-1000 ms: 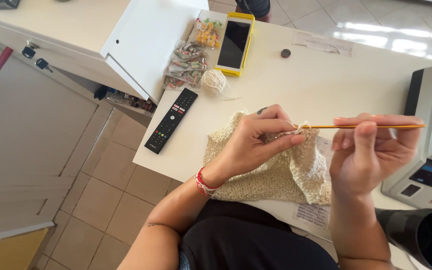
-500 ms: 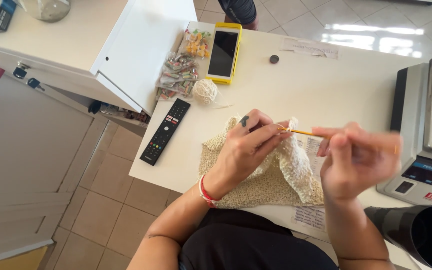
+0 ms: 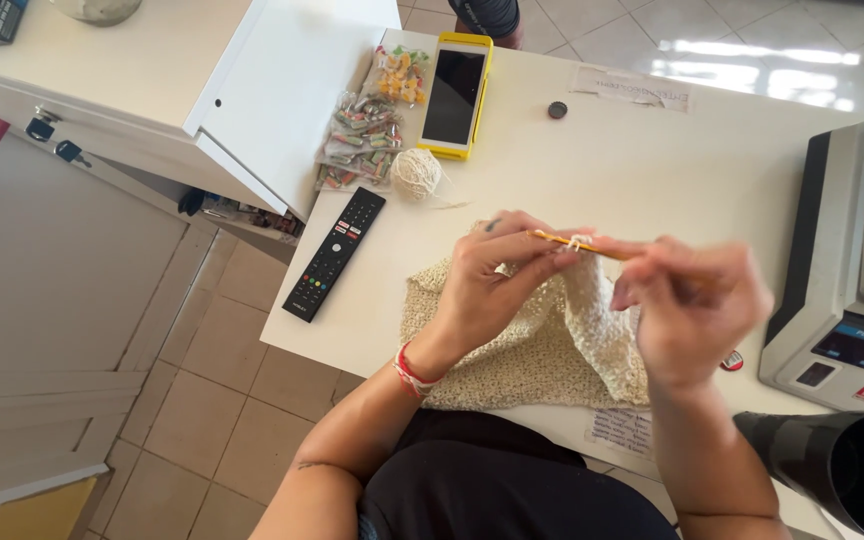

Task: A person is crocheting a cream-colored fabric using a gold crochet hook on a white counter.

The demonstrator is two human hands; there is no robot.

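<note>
Left hand [image 3: 492,285] fingers pinch the cream knitted piece [image 3: 542,340], right hand [image 3: 692,305] closed around the yellow hook [image 3: 577,243] above the counter [image 3: 632,160].

Your coarse, nubbly cream crocheted cloth [image 3: 542,345], smooth yellow hook [image 3: 567,240], matt white table [image 3: 632,170], black plastic remote [image 3: 335,253], glossy phone screen [image 3: 454,95], crinkly clear sweet bags [image 3: 362,140].

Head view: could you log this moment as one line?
left hand: pinches cream crochet piece | right hand: holds yellow hook, yarn looped | nearby: yarn ball, remote
</note>
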